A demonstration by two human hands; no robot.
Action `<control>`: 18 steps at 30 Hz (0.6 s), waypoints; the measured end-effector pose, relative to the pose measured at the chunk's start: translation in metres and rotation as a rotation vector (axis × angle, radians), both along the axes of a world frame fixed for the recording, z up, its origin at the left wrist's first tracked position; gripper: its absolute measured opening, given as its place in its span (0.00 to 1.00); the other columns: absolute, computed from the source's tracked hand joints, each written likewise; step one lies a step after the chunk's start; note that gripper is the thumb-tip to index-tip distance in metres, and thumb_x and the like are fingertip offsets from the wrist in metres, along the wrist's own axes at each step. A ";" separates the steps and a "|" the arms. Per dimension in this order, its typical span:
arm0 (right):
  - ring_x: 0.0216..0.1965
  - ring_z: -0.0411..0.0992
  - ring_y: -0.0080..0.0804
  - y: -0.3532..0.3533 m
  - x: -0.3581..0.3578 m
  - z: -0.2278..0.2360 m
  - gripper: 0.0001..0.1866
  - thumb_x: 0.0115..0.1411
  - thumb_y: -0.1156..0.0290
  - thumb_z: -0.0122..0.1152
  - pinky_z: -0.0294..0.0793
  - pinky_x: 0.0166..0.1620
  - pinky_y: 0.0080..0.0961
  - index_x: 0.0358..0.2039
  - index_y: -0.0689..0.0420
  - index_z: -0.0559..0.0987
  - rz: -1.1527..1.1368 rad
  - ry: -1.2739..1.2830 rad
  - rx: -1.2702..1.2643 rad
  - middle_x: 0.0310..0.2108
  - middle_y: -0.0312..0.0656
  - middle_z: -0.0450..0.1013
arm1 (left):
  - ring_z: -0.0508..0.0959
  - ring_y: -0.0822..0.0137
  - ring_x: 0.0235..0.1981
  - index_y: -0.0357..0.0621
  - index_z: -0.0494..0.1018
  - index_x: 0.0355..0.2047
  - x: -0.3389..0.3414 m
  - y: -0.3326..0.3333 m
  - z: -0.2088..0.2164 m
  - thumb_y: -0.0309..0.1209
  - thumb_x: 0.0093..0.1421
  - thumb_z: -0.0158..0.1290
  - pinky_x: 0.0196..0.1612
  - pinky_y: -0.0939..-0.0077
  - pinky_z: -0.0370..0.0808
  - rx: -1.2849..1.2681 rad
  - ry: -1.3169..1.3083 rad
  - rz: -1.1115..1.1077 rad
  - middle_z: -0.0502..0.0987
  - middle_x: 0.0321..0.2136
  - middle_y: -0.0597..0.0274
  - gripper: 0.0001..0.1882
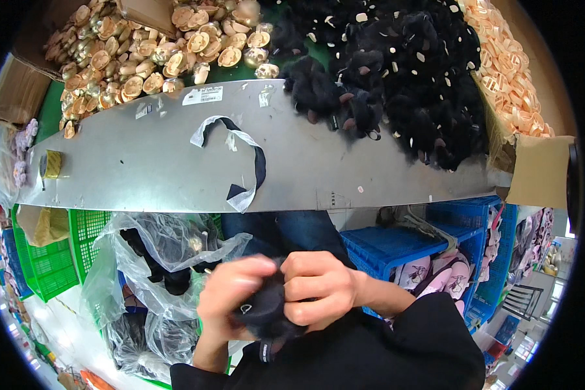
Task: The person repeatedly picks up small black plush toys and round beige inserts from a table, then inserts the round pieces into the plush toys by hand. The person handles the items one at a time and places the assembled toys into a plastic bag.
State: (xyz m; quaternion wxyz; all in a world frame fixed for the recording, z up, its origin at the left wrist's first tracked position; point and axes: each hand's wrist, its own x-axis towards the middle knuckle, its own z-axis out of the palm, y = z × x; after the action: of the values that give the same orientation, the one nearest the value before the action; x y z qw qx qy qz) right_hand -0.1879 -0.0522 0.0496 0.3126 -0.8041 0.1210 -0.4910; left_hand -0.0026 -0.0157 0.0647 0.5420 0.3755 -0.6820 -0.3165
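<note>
A grey metal tabletop [162, 175] stretches across the view; a curled black-and-white strip [260, 162] lies near its middle; a yellow tape roll [53, 164] sits toward the left end; a white label [203, 95] lies flat by the far edge; black fluffy pieces [429, 97] heap over the right part; cream and gold shells [133, 86] crowd the green surface [48, 112] behind it.

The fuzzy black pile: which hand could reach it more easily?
Probably the right hand: it's nearer the black pile, which lies toward the right. The left hand is farther; both hold a black fuzzy piece.
</note>
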 end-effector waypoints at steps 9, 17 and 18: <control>0.19 0.71 0.30 0.011 0.019 0.001 0.21 0.43 0.76 0.67 0.71 0.23 0.22 0.40 0.68 0.83 -0.487 -0.017 -0.060 0.27 0.43 0.77 | 0.83 0.47 0.42 0.37 0.68 0.43 0.005 0.015 0.004 0.20 0.57 0.59 0.43 0.61 0.86 -0.347 -0.416 0.172 0.79 0.44 0.45 0.15; 0.19 0.72 0.30 0.009 0.026 0.019 0.30 0.31 0.75 0.67 0.68 0.22 0.22 0.42 0.67 0.83 -0.366 0.220 0.105 0.25 0.40 0.76 | 0.82 0.49 0.45 0.40 0.67 0.46 0.015 0.008 0.010 0.17 0.56 0.62 0.45 0.63 0.86 -0.361 -0.573 0.326 0.78 0.45 0.49 0.20; 0.19 0.72 0.30 0.006 0.024 0.020 0.30 0.31 0.75 0.67 0.68 0.22 0.22 0.42 0.66 0.83 -0.340 0.223 0.118 0.25 0.40 0.76 | 0.83 0.49 0.44 0.40 0.67 0.46 0.016 0.006 0.012 0.17 0.56 0.62 0.45 0.64 0.86 -0.348 -0.598 0.322 0.78 0.44 0.49 0.20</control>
State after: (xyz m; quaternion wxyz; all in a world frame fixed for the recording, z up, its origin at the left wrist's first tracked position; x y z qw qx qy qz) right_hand -0.1636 -0.0466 0.0695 0.2564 -0.8017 0.3173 -0.4368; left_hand 0.0131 -0.0096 0.0771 0.4175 0.4560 -0.7858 0.0169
